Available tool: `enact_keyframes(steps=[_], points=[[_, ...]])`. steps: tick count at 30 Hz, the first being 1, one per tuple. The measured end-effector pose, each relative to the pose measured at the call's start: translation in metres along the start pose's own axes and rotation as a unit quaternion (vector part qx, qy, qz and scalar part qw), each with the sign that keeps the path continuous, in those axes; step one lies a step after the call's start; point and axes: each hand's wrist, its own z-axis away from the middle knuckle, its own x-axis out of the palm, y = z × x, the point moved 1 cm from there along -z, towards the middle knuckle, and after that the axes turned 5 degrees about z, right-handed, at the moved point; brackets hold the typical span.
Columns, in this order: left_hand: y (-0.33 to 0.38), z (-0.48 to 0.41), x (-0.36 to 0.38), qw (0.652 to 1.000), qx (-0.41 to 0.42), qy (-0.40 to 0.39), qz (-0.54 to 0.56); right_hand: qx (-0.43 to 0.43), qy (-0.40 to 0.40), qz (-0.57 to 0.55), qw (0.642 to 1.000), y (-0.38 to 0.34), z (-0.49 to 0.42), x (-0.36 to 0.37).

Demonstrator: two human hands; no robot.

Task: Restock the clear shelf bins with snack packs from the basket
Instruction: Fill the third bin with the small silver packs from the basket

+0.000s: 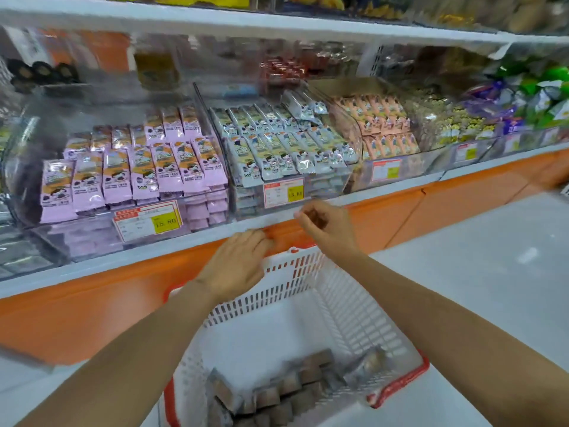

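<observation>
White basket (354, 318) under flat left hand (237, 263)

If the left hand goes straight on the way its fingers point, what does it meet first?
Probably the shelf's front edge, just ahead of the left hand; depth is unclear, so it may already touch.

Both your bare forearms reached forward, converging from the lower corners. Your left hand (237, 263) lay palm down, its fingers (261, 238) nearly straight and close together. Your right hand (326, 229) sat slightly higher, just beside it, wrist bent, fingers (308, 215) curled toward the palm; blur hid whether they pinched anything.
</observation>
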Motion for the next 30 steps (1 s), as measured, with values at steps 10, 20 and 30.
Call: enact_keyframes(steps=[10, 20, 30], points=[[-0.019, 0.044, 0.061, 0.991, -0.093, -0.067, -0.075, 0.156, -0.238, 0.021, 0.959, 0.086, 0.091, 0.095], [-0.015, 0.052, 0.081, 0.986, -0.107, -0.026, -0.123, 0.226, -0.527, 0.028, 0.818, 0.086, 0.179, 0.202], [-0.015, 0.050, 0.075, 0.990, -0.101, -0.012, -0.097, 0.275, -0.542, 0.034, 0.793, 0.082, 0.176, 0.213]])
